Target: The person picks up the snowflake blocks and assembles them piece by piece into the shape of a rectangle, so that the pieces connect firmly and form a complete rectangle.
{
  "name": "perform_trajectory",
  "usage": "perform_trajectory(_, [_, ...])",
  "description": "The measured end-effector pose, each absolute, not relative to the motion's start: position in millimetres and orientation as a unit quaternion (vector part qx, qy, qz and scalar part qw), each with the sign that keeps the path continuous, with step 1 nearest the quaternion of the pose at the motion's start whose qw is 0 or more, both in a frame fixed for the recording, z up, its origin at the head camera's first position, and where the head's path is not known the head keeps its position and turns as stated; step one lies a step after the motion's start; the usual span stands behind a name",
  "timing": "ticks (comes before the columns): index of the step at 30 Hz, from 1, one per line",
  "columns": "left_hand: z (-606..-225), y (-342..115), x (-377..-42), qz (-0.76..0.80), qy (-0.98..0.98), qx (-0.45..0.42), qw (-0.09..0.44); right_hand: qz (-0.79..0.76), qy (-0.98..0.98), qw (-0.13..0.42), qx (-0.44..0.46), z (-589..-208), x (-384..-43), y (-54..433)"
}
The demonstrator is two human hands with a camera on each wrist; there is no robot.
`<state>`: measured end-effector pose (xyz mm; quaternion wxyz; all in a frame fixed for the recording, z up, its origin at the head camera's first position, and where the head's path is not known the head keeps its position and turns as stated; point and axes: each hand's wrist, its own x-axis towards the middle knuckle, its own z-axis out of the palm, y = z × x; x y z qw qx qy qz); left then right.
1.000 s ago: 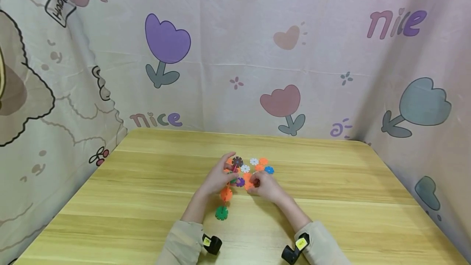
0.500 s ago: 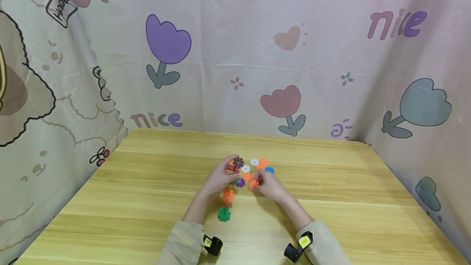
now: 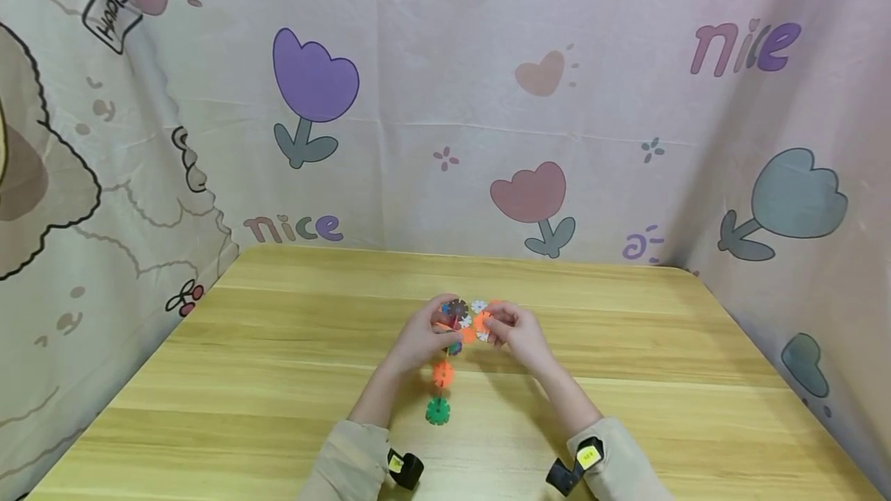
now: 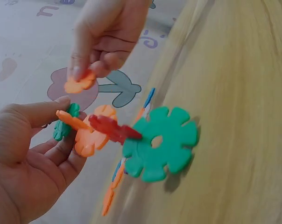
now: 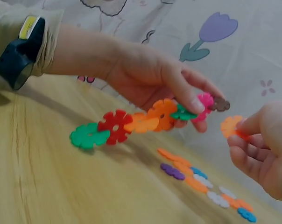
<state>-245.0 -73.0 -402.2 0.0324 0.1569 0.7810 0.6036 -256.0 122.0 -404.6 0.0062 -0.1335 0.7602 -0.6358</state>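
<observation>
As joining apparently needs alignment, the left hand (image 3: 419, 340) pinches a multicoloured plastic-flower chain (image 5: 155, 113), the right (image 3: 527, 340) an orange plastic flower (image 5: 230, 125).

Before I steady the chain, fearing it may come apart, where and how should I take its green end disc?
Pinch the green end disc by its free rim, probably best from the near side: in the head view that rim faces the person, while the red disc slots into the opposite edge. It is thin and flat, so thumb and finger should fit across its faces.
</observation>
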Motion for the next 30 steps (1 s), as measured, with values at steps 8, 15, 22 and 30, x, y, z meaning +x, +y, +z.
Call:
perform_trajectory(8, [-404,-67,-244,0.593,0.786,0.169,0.042,-0.667,0.735,-0.006,-0.121,-400,-256,123])
perform_trajectory(15, [-404,-67,-245,0.594,0.784,0.171,0.052,-0.677,0.725,-0.011,-0.126,-402,-256,122])
perform_trajectory(22, [-406,-67,-243,0.59,0.787,0.17,0.05,-0.664,0.732,-0.005,-0.156,-407,-255,121])
perform_trajectory(30, [-404,-69,-242,0.583,0.791,0.173,0.059,-0.669,0.724,0.017,-0.166,-408,-257,123])
